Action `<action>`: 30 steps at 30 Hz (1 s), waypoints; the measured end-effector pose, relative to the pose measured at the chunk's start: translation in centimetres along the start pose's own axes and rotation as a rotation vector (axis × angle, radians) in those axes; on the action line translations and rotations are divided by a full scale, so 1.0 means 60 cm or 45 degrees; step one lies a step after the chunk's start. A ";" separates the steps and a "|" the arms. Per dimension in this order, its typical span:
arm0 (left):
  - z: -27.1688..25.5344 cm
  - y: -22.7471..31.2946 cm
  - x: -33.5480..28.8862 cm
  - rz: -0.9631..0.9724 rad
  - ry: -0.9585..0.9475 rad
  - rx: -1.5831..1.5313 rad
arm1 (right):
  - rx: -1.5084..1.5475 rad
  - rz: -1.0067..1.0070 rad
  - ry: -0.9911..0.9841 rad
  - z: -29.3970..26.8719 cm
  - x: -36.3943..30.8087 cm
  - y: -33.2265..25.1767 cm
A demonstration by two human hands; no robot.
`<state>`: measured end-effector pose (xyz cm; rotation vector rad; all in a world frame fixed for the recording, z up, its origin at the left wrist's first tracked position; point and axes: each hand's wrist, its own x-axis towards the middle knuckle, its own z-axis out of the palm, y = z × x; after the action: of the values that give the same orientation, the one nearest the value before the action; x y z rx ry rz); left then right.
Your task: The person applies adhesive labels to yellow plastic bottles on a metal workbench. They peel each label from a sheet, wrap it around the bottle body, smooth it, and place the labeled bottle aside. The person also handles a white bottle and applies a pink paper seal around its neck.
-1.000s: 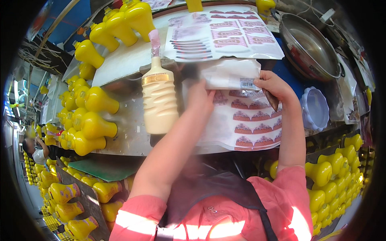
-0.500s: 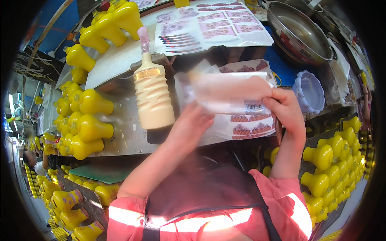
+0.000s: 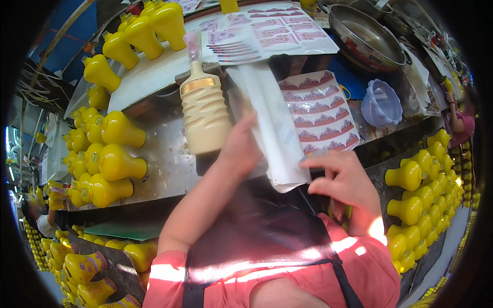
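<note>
My left hand (image 3: 240, 146) is closed on the left side of a long white folded plastic packet (image 3: 280, 138), which slants over the bench toward me. My right hand (image 3: 341, 182) is beside the packet's lower right edge, thumb and forefinger apart; a fingertip is close to the plastic, and I cannot tell if it touches. Under and right of the packet lies a sheet of red and purple scalloped decals (image 3: 326, 115). A cream ribbed bottle (image 3: 206, 120) with a gold band and a pink-wrapped neck stands left of my left hand.
Yellow vases (image 3: 122, 129) lie stacked at the left, and others (image 3: 123, 50) stand behind. More yellow vases (image 3: 405, 174) fill a rack at the right. Printed sheets (image 3: 300, 49) rest on a raised board. A lavender basin (image 3: 381, 102) and a metal pan (image 3: 365, 36) sit back right.
The packet has turned from lying crosswise to pointing toward me, uncovering more of the decal sheet. My right hand has come off its right end and moved down and nearer.
</note>
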<state>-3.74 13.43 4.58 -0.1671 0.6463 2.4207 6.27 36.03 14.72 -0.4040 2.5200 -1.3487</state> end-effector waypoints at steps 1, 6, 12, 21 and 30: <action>-0.002 -0.002 0.000 0.019 -0.030 0.024 | 0.083 0.262 0.057 0.004 0.009 -0.006; 0.014 -0.023 -0.011 0.242 0.015 0.501 | -0.272 0.139 0.474 0.059 0.093 -0.018; 0.016 0.002 -0.019 0.169 0.001 0.388 | 0.129 0.320 0.282 0.033 0.124 0.045; 0.029 0.019 -0.017 0.236 0.074 0.304 | 0.616 0.181 0.513 -0.045 0.083 0.104; 0.063 0.043 0.048 0.249 -0.140 0.128 | 0.530 -0.024 0.564 -0.114 0.120 0.088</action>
<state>-7.48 15.06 8.17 0.0736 0.7630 2.5548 -3.45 41.50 13.30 -0.0434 2.4485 -2.1037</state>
